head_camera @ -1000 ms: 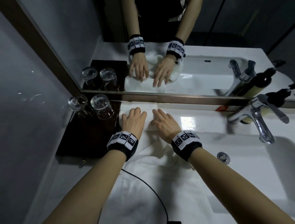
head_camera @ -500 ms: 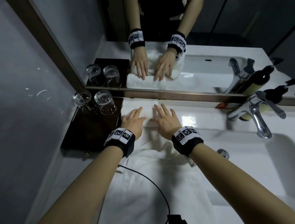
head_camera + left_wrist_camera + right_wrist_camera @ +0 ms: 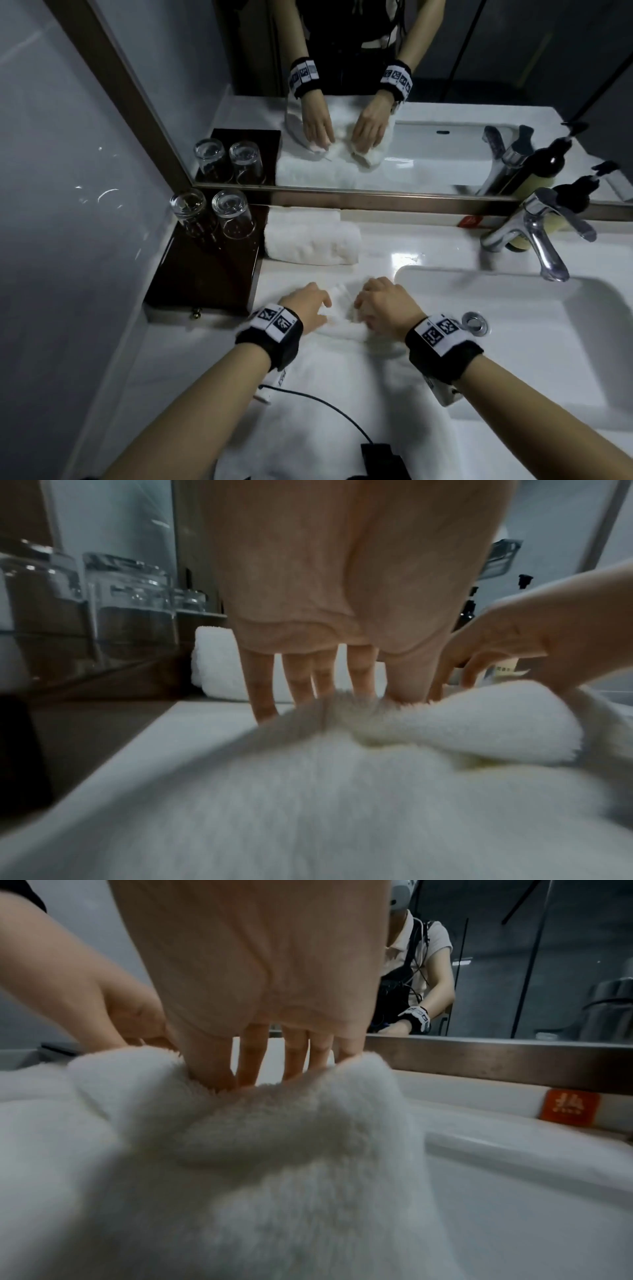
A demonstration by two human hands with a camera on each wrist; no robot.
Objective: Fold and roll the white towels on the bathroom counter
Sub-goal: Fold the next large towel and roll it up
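Note:
A rolled white towel [image 3: 311,245] lies at the back of the counter against the mirror frame; it also shows behind my fingers as the rolled towel [image 3: 219,664]. A second white towel [image 3: 342,394] lies spread toward me. My left hand [image 3: 323,303] and right hand [image 3: 363,305] sit side by side at its far edge, clear of the roll. In the left wrist view the left hand [image 3: 342,691] pinches the bunched edge of the spread towel [image 3: 342,791]. The right hand [image 3: 274,1069] grips a raised fold of the same towel [image 3: 274,1150].
A dark wooden tray [image 3: 205,274] with two upturned glasses [image 3: 233,214] stands left of the roll. At the right are the sink basin [image 3: 513,325], a chrome faucet [image 3: 534,233] and a pump bottle [image 3: 575,198]. A black cable [image 3: 325,404] crosses the spread towel.
Both hands left the rolled towel at the back, drew toward me and took hold of the far edge of the spread towel. The roll stays by the mirror.

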